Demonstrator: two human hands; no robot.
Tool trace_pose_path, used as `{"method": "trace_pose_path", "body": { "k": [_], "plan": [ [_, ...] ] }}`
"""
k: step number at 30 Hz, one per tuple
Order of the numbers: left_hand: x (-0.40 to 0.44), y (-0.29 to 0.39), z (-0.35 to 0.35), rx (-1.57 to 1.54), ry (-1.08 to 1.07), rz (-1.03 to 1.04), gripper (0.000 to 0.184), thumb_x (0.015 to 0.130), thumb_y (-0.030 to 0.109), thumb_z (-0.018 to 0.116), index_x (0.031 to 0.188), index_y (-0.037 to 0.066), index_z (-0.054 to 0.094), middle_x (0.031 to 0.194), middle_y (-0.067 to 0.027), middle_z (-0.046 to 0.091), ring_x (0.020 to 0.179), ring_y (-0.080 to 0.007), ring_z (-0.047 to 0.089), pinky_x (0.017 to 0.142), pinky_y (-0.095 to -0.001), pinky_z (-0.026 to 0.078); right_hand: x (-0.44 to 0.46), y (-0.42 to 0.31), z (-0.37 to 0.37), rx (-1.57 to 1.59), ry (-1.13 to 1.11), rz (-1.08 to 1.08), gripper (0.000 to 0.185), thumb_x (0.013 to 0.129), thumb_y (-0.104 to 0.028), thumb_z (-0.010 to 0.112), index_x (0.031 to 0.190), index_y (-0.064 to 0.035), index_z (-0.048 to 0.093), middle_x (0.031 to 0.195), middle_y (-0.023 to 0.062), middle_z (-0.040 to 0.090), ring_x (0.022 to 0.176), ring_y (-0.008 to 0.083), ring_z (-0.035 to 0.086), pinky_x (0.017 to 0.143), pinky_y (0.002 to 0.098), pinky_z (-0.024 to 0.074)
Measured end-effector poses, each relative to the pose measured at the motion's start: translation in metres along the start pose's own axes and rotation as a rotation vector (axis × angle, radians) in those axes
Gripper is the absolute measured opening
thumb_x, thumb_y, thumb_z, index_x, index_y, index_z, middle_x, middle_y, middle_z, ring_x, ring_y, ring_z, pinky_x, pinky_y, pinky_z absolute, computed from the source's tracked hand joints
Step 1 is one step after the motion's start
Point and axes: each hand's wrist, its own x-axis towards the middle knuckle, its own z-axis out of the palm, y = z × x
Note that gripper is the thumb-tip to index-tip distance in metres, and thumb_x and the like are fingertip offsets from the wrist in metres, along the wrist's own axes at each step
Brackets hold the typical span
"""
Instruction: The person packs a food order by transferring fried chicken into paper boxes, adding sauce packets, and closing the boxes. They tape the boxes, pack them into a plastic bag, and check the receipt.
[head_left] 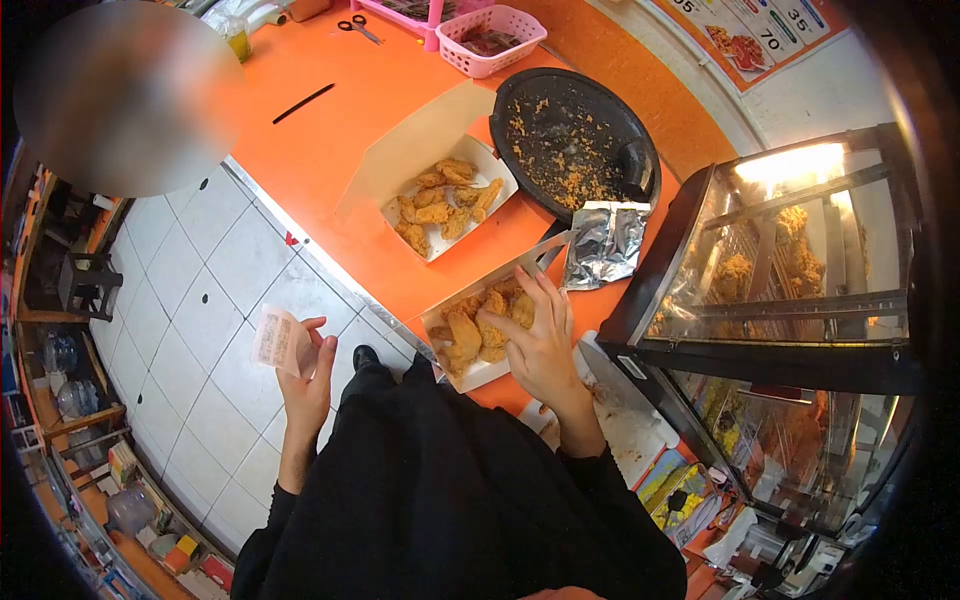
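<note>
My left hand [310, 378] is held over the floor, closed on a small whitish paper packet [280, 340] with rows of print. My right hand [540, 335] reaches over the near cardboard box [478, 378], which is filled with pieces of fried chicken [462, 338]. Its fingers are spread over the chicken and the box's right side; whether the fingertips touch a piece I cannot tell. Just beyond stands a second box [497, 165] with its lid up and fried chicken wings [432, 213] inside. A crumpled foil sheet or pouch [606, 245] lies beside my right hand.
A black round pan [545, 110] with crumbs sits on the orange counter [290, 160]. Farther back are a pink basket [490, 58], scissors [360, 28] and a black stick [303, 103]. A lit glass display case [770, 250] holding fried chicken stands at right. Shelves line the left.
</note>
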Motion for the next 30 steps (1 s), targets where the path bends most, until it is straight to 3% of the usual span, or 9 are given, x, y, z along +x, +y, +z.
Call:
{"method": "trace_pose_path", "body": {
  "k": [12, 21, 26, 30],
  "plan": [
    [-0.005, -0.007, -0.004, 0.012, 0.003, 0.020, 0.021, 0.091, 0.008, 0.065, 0.110, 0.003, 0.061, 0.084, 0.0024, 0.047, 0.074, -0.0054, 0.045, 0.064, -0.0199, 0.037, -0.009, -0.003, 0.004, 0.103, -0.024, -0.033, 0.036, 0.074, -0.002, 0.054, 0.095, -0.0205, 0.075, 0.147, 0.0128, 0.037, 0.139, 0.0377, 0.025, 0.114, 0.0562, 0.0129],
    [-0.008, -0.005, -0.006, -0.017, -0.026, 0.008, 0.022, 0.090, 0.006, 0.065, 0.111, 0.002, 0.060, 0.086, 0.0015, 0.048, 0.079, -0.0064, 0.048, 0.073, -0.0213, 0.043, -0.012, 0.020, 0.002, 0.046, 0.162, 0.112, 0.027, 0.073, -0.002, 0.058, 0.094, -0.0115, 0.072, 0.146, 0.0155, 0.038, 0.138, 0.0390, 0.026, 0.111, 0.0552, 0.0172],
    [-0.008, -0.004, -0.003, 0.043, -0.047, 0.054, 0.022, 0.090, 0.007, 0.065, 0.112, 0.002, 0.060, 0.087, 0.0009, 0.048, 0.082, -0.0073, 0.050, 0.080, -0.0230, 0.046, -0.020, 0.013, 0.014, -0.011, 0.055, 0.134, 0.021, 0.076, -0.006, 0.060, 0.092, -0.0118, 0.072, 0.149, 0.0146, 0.035, 0.142, 0.0391, 0.021, 0.112, 0.0586, 0.0100],
    [-0.011, -0.006, -0.003, -0.007, -0.036, 0.020, 0.023, 0.091, 0.007, 0.065, 0.112, 0.001, 0.059, 0.088, 0.0007, 0.047, 0.082, -0.0072, 0.049, 0.077, -0.0221, 0.044, -0.030, -0.002, 0.018, 0.117, 0.032, 0.114, 0.021, 0.077, -0.007, 0.061, 0.093, -0.0152, 0.073, 0.152, 0.0135, 0.032, 0.144, 0.0384, 0.016, 0.112, 0.0613, 0.0046]
  ]
}}
